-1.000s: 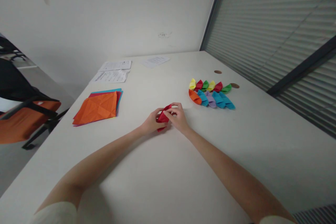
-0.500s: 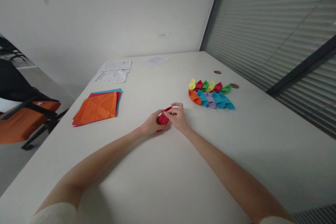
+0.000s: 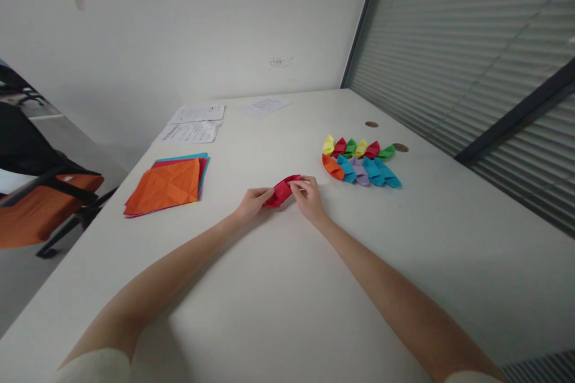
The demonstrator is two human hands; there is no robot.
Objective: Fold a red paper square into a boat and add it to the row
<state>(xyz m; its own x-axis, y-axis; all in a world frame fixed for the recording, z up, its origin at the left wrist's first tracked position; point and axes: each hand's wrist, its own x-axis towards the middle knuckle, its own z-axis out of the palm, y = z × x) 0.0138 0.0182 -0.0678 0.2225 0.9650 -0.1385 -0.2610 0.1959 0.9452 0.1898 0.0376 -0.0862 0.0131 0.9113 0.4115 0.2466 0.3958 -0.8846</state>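
Between my hands is a piece of folded red paper (image 3: pixel 282 192), held just over the table and slanting up to the right. My left hand (image 3: pixel 254 202) pinches its left end between thumb and fingers. At the upper right end, the fingers of my right hand (image 3: pixel 308 196) are closed on the edge. Right of my hands lie two rows of folded paper pieces, among them an orange one (image 3: pixel 333 167), a purple one (image 3: pixel 360 172) and a yellow one (image 3: pixel 329 145).
A stack of square paper sheets, orange on top (image 3: pixel 166 186), lies at the left. Printed papers (image 3: pixel 193 130) rest near the back wall. The white table (image 3: pixel 287 287) meets a window with blinds (image 3: pixel 449 54) on the right. An orange-seated chair (image 3: pixel 54 206) stands at the left.
My hands have moved apart a little, and the red paper now shows more of its length between them. My left hand has shifted left, off the paper's middle to its end.
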